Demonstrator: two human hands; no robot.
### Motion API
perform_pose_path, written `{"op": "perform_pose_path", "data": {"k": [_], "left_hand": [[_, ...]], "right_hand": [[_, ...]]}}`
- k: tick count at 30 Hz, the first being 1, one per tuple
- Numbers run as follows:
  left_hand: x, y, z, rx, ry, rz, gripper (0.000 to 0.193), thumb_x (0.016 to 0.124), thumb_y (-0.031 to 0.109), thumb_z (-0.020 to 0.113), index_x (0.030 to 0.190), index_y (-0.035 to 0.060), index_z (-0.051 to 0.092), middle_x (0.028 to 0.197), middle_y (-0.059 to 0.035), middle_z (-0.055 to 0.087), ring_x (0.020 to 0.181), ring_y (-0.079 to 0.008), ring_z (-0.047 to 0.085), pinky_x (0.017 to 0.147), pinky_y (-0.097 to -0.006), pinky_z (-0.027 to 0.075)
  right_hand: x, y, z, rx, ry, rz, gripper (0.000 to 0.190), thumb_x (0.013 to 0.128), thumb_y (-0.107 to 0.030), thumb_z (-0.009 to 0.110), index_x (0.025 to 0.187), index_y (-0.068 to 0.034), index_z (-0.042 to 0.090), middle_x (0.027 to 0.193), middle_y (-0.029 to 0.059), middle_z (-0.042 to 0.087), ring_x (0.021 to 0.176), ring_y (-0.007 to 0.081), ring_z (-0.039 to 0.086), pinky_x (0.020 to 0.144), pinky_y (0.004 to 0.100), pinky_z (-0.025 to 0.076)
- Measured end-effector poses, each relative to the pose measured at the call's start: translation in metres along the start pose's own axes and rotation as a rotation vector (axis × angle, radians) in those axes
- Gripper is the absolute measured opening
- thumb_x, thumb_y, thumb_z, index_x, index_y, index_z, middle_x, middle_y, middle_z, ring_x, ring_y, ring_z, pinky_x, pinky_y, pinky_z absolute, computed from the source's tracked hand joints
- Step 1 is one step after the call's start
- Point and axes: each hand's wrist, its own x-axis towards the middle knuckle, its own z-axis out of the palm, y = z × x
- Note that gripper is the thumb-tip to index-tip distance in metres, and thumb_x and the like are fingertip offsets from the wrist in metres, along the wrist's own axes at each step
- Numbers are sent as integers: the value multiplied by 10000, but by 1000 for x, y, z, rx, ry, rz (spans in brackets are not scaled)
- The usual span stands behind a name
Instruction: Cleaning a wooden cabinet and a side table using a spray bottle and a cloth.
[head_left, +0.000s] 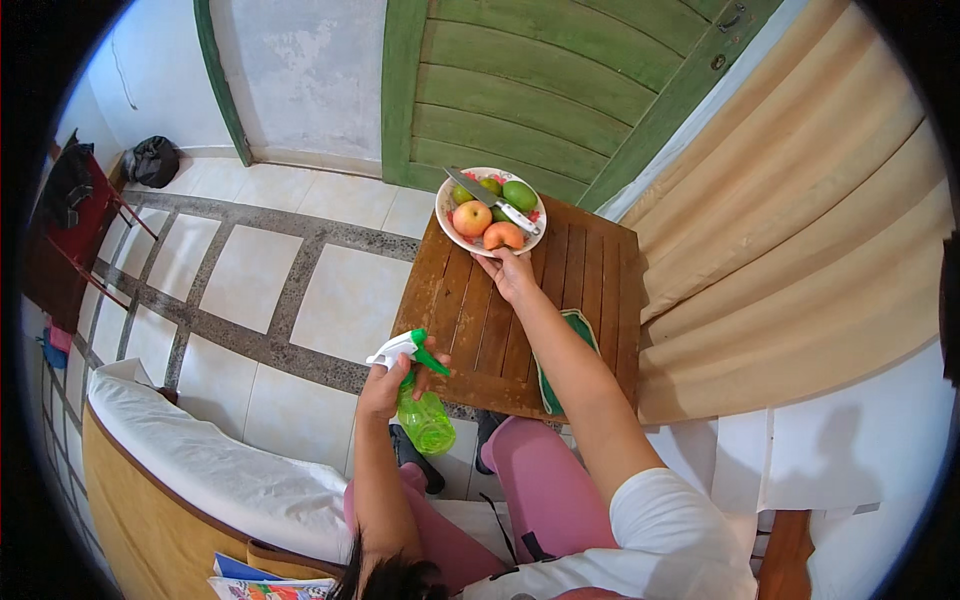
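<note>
My left hand (390, 382) is closed around the neck and trigger of a green spray bottle (426, 421) with a white and green nozzle, held near the table's left front corner. At the far end of the slatted wooden table (480, 352), my right hand (510, 271) grips the near rim of a white bowl (448, 234) with a red pattern. In the bowl are two reddish-yellow apples (472, 218) and several green fruits (519, 196). A kitchen knife (491, 199) with a white handle lies across the fruit. A green cloth (576, 330) lies on the table, partly hidden beneath my right forearm.
A green wooden door (525, 97) stands behind the table, and a beige curtain (787, 210) hangs along its right. A white-covered seat (225, 442) is at my left. Farther left are a red chair (82, 225) and a black bag (154, 161) on the tiled floor.
</note>
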Motion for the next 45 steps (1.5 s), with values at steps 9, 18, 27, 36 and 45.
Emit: {"op": "perform_pose_path", "data": {"k": [9,18,27,36,45], "left_hand": [[-15,10,16,166,136,45,452,960,327,526,1257,-13,510,1016,-136,663,558,-110,535,514,-234,432],[-13,-48,130,799,267,157,266,918,222,617,1056,-3,660,832,-40,687,731,-77,577,652,-268,471],[9,-73,230,1161,216,122,348,894,314,616,1046,4,662,820,-217,665,779,-361,661,667,-393,494],[34,-67,268,1242,282,271,352,893,318,606,1069,19,666,861,-221,670,803,-366,658,689,-408,497],[34,-98,212,1019,199,243,288,896,195,624,1085,-22,640,846,-116,695,695,-170,641,619,-307,495]], "right_hand": [[-170,-19,-30,-1976,208,-515,653,863,-482,592,1419,-215,378,1470,150,311,1385,352,236,1083,622,136],[-295,-32,-156,-1940,240,-401,605,911,-529,451,1438,-247,357,1537,88,228,1430,294,148,1096,620,77],[-300,-36,-161,-1863,281,-472,611,880,-512,503,1415,-242,389,1517,88,263,1427,293,154,1095,626,86],[-294,-33,-174,-1819,264,-521,631,870,-537,504,1413,-234,393,1517,113,254,1430,305,134,1096,624,57],[-249,-35,-155,-1806,171,-536,759,804,-590,565,1447,-246,354,1536,178,180,1435,352,79,1110,597,64]]}}
